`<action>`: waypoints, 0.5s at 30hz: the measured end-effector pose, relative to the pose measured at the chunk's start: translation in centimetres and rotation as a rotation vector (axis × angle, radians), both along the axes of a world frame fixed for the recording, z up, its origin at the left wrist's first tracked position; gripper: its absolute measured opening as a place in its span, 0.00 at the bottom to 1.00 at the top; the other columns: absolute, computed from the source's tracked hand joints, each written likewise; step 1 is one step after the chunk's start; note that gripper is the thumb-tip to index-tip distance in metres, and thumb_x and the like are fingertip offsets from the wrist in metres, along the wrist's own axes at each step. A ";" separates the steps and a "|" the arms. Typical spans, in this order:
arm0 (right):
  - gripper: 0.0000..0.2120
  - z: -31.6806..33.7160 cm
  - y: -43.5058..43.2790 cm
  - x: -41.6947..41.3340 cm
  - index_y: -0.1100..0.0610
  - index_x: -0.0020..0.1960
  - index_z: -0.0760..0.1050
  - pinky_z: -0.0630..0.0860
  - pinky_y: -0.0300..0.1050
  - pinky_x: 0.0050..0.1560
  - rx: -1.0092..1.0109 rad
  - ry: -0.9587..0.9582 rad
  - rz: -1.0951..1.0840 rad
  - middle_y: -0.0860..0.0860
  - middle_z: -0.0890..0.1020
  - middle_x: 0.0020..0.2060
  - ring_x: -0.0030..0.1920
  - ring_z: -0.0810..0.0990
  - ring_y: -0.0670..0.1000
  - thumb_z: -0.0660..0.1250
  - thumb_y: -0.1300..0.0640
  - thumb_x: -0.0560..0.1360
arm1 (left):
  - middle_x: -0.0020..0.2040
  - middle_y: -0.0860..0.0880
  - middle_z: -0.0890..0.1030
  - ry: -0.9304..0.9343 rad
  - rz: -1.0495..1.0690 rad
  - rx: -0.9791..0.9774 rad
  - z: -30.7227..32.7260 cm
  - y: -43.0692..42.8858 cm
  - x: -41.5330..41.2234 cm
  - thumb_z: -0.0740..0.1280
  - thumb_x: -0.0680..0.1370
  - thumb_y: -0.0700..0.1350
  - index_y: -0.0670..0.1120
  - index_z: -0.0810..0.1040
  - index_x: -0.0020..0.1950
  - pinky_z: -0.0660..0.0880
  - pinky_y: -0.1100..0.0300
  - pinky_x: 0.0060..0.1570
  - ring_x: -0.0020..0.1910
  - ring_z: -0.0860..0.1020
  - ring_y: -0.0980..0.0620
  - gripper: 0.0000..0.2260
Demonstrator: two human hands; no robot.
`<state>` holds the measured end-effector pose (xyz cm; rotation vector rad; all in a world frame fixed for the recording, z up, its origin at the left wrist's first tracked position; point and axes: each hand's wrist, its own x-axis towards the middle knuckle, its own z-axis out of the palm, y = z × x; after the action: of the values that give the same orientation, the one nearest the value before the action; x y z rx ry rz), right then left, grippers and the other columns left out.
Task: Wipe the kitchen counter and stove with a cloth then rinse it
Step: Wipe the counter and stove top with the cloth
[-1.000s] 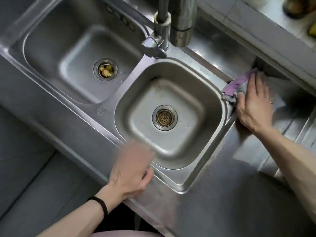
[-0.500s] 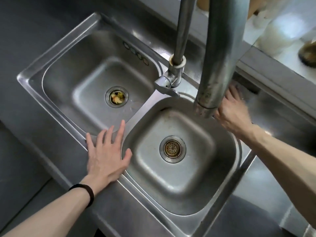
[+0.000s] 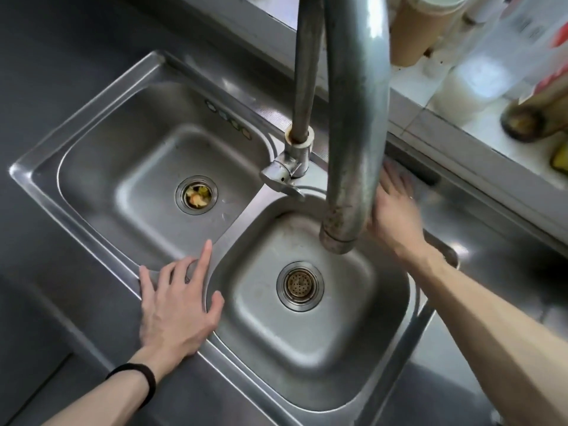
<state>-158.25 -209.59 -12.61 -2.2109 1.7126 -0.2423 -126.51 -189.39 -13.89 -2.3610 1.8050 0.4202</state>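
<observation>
A steel double sink [image 3: 92, 238] fills the head view. My left hand [image 3: 175, 305] lies flat with spread fingers on the front rim, on the divider between the two basins. My right hand [image 3: 396, 213] is stretched flat over the counter [image 3: 491, 229] behind the right basin, blurred and partly hidden by the tap spout [image 3: 353, 133]. Just beyond its fingertips a grey blurred patch shows that may be the cloth [image 3: 425, 192]. The rest of the cloth is hidden under the hand.
The tap's riser and lever [image 3: 285, 176] stand between the basins. The left drain [image 3: 196, 195] holds food scraps; the right drain [image 3: 299, 285] has a strainer. A tiled ledge [image 3: 461, 142] at the back right carries jars and bottles.
My right hand has swept the cloth from the counter beside the right basin to the strip behind it. My left hand moved from the front rim to the divider and stayed there.
</observation>
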 end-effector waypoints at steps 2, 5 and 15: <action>0.29 -1.1 2.4 -5.0 0.58 0.84 0.57 0.54 0.62 0.81 -0.031 0.069 -0.024 0.57 0.60 0.83 0.83 0.55 0.58 0.58 0.51 0.86 | 0.68 0.49 0.77 -0.003 -0.002 0.010 -0.1 0.1 0.2 0.54 0.74 0.63 0.58 0.48 0.86 0.53 0.29 0.78 0.69 0.74 0.44 0.40; 0.32 -1.1 6.7 -11.4 0.58 0.84 0.54 0.55 0.64 0.81 0.007 0.113 -0.161 0.57 0.57 0.83 0.84 0.54 0.57 0.51 0.46 0.84 | 0.67 0.49 0.77 0.005 0.004 -0.009 -0.2 0.1 0.1 0.53 0.74 0.63 0.58 0.49 0.86 0.52 0.28 0.77 0.68 0.75 0.43 0.40; 0.29 0.2 23.4 -5.7 0.58 0.84 0.55 0.48 0.58 0.83 0.058 0.119 -0.271 0.54 0.53 0.84 0.84 0.49 0.54 0.52 0.51 0.85 | 0.70 0.44 0.76 0.033 0.018 0.014 0.1 0.1 -0.1 0.53 0.75 0.63 0.57 0.50 0.86 0.49 0.27 0.76 0.71 0.71 0.37 0.39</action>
<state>-163.95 -186.24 -12.40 -1.9847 2.0564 -0.1245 -126.65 -189.25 -13.76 -2.3763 1.7899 0.4748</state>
